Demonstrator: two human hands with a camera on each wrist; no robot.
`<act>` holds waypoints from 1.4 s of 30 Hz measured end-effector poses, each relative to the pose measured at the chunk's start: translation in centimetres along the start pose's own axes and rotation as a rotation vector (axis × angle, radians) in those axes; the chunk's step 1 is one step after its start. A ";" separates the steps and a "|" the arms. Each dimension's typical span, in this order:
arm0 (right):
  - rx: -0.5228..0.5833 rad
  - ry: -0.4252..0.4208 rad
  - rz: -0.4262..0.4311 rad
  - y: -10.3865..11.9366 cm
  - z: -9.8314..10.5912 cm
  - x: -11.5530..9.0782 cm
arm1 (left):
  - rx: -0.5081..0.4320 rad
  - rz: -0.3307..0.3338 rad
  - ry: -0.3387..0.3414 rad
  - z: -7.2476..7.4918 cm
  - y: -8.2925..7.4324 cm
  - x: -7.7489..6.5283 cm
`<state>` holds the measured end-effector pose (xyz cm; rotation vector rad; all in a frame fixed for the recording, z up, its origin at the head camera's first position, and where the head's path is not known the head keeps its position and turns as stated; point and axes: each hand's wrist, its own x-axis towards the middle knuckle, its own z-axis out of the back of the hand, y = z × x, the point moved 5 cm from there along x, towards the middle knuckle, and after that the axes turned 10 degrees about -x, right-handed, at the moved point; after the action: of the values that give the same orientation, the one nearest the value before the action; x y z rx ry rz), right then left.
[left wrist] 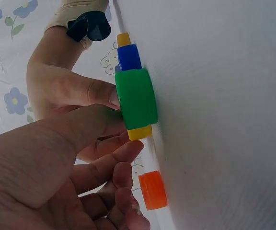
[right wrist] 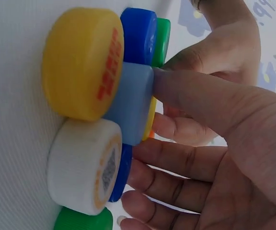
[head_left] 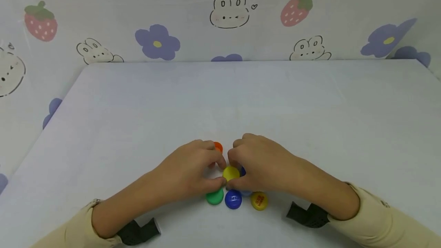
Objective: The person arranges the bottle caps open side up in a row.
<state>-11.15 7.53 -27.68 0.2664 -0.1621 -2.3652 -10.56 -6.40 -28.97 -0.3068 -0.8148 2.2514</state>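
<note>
Two bare hands close together over a cluster of bottle caps on the white tabletop [head_left: 220, 98]. Plain yellow cap [head_left: 231, 174] lies flat between them, near edge side of the tabletop.

Left hand [head_left: 187, 169]: thumb and index finger bent round the left side of the plain yellow cap, pinching it. Right hand [head_left: 265, 163]: thumb at the cap's lower right edge, index finger curled at its upper right, grasping it too; how firmly, hard to judge, since the knuckles screen the contact.

Below the hands: green cap [head_left: 215, 196] on the left, blue cap [head_left: 233, 199] with pale lettering in the middle, yellow cap with red lettering [head_left: 259, 201] on the right. Orange cap [head_left: 218, 147] sits beyond the left fingers, partly covered by them.

Right wrist view: light blue cap [right wrist: 131, 103] just beside the right thumb; white cap [right wrist: 75, 163] with a printed code next to the red-lettered one; dark blue cap [right wrist: 123, 175] partly behind it; second green cap [right wrist: 83, 220] at the frame's bottom.

Cream sleeves [head_left: 386, 215]; black wrist straps [head_left: 307, 215]. Backdrop cloth [head_left: 193, 7] printed with rabbits, strawberries, purple flowers.
</note>
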 end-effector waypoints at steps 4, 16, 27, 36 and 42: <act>0.008 -0.017 0.010 0.0 0.0 0.1 | 0.002 0.023 0.027 -0.1 -0.1 0.2; 0.120 -0.041 0.001 -0.3 1.1 -0.2 | -0.069 0.072 -0.024 1.1 -0.4 -0.3; 0.349 -0.262 0.021 -1.1 2.7 -0.4 | -0.046 -0.029 -0.294 4.0 -1.4 -0.7; 0.779 -0.201 0.069 -1.8 2.5 0.0 | -0.041 -0.140 -0.430 4.2 -1.9 -1.0; 0.796 -0.134 0.063 -1.8 2.5 0.0 | -0.043 -0.193 -0.419 3.8 -2.1 -1.0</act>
<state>-12.96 8.92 -25.65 0.4631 -1.1605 -2.1467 -10.31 -7.75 -24.68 0.2266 -1.0582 2.1438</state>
